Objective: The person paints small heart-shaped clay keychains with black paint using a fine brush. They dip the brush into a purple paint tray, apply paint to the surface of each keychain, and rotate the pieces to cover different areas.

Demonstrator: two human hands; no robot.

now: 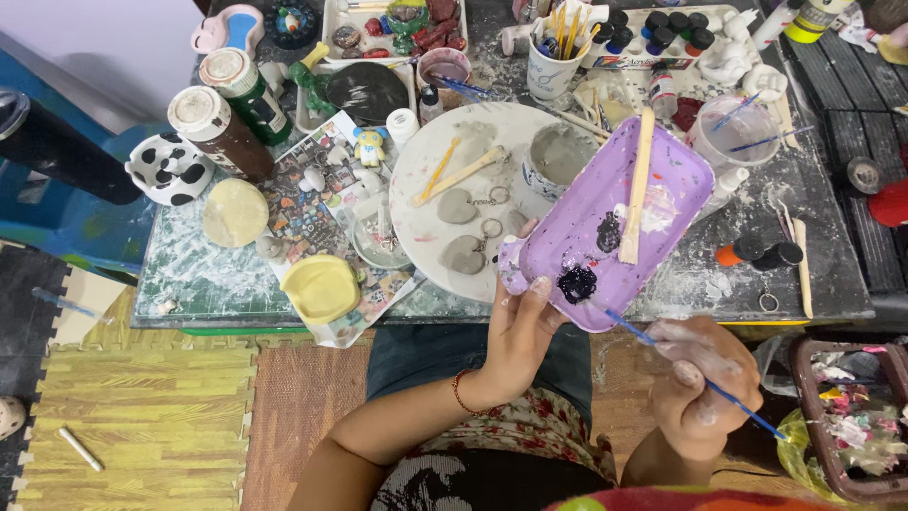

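Note:
My left hand (518, 326) grips the near edge of a purple plastic tray (662, 203) tilted above the table, thumb on its rim. Dark paint blobs (578, 283) and a flat wooden stick (638, 185) lie on the tray. My right hand (705, 378), smeared with white, holds a thin blue paintbrush (695, 376) whose tip points at the dark paint. Beside the tray a round white plate (426, 185) carries two grey heart-shaped clay pieces (457, 206) with key rings, wooden sticks and a cup of grey paste (560, 156).
The paint-spattered table (189, 274) is crowded: brown and green jars (222, 128), a panda figure (170, 168), yellow moulds (320, 287), a brush cup (556, 57), paint bottles (662, 33), a clear cup (733, 132). A basket (846, 416) stands at the right on floor mats.

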